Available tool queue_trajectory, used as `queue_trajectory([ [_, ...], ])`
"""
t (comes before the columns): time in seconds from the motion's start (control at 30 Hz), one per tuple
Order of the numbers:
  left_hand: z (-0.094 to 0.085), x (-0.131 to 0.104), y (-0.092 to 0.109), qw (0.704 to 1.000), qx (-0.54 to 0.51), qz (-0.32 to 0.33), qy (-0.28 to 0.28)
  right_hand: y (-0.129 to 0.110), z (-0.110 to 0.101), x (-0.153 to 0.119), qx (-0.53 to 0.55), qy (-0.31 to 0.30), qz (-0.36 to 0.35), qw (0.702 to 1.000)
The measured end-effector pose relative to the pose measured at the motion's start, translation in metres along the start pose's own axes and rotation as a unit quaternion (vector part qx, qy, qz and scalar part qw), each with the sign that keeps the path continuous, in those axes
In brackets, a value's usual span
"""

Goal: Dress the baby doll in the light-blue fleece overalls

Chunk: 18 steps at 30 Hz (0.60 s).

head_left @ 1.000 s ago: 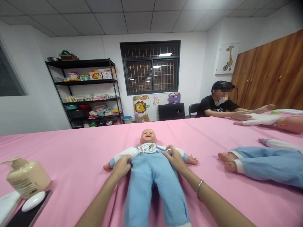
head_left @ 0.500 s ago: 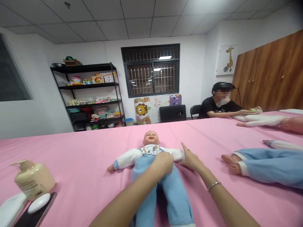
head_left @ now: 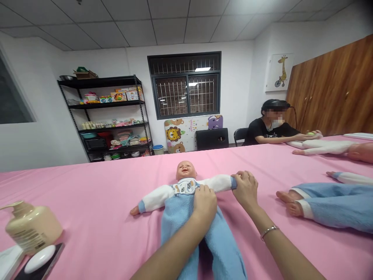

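Note:
A baby doll point(head_left: 177, 210) in blue overalls with white sleeves lies face up on the pink cloth, its head away from me. My left hand point(head_left: 205, 202) rests on the doll's chest, fingers curled at the edge of the bib by the shoulder. With my right hand point(head_left: 245, 188) I hold the doll's hand at the blue cuff of the arm on the right, which is stretched out sideways. The doll's other arm lies on the cloth at the left.
A pump bottle point(head_left: 33, 227) and a white oval object point(head_left: 40, 259) on a dark phone-like slab stand at the left. More dolls point(head_left: 338, 204) lie at the right. Behind them a person point(head_left: 272, 126) sits at the pink table point(head_left: 96, 194).
My right hand has moved outward from the doll's forearm and closed round its hand; that arm is now straighter and raised. My left hand has shifted slightly on the chest.

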<state>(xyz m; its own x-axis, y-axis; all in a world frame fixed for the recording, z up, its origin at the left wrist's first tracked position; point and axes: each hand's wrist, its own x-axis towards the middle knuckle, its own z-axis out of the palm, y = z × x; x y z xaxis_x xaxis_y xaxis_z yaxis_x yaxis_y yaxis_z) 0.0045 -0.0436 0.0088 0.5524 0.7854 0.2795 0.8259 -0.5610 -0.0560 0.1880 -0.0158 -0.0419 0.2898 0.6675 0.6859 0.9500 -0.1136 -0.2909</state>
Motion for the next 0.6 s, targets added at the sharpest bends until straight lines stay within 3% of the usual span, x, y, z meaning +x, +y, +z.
queue_trajectory([
  [0.07, 0.001, -0.001, 0.004, 0.999, 0.013, -0.025, -0.016, -0.005, 0.001, -0.002, 0.035, 0.032, 0.031, 0.998],
  [0.17, 0.003, -0.002, 0.006, 0.999, 0.034, -0.024, -0.026, -0.009, 0.006, -0.007, 0.171, 0.024, 0.067, 0.983],
  [0.33, 0.004, -0.001, 0.005, 0.998, 0.054, -0.023, -0.029, -0.015, 0.012, -0.008, 0.4, 0.064, 0.122, 0.906],
  [0.47, 0.0, -0.001, 0.009, 0.997, 0.052, -0.055, -0.012, -0.019, 0.011, -0.004, 0.536, 0.038, 0.177, 0.825],
  [0.6, -0.001, 0.001, 0.009, 0.993, 0.096, -0.044, -0.05, -0.017, 0.012, -0.003, 0.55, 0.024, 0.175, 0.816],
])
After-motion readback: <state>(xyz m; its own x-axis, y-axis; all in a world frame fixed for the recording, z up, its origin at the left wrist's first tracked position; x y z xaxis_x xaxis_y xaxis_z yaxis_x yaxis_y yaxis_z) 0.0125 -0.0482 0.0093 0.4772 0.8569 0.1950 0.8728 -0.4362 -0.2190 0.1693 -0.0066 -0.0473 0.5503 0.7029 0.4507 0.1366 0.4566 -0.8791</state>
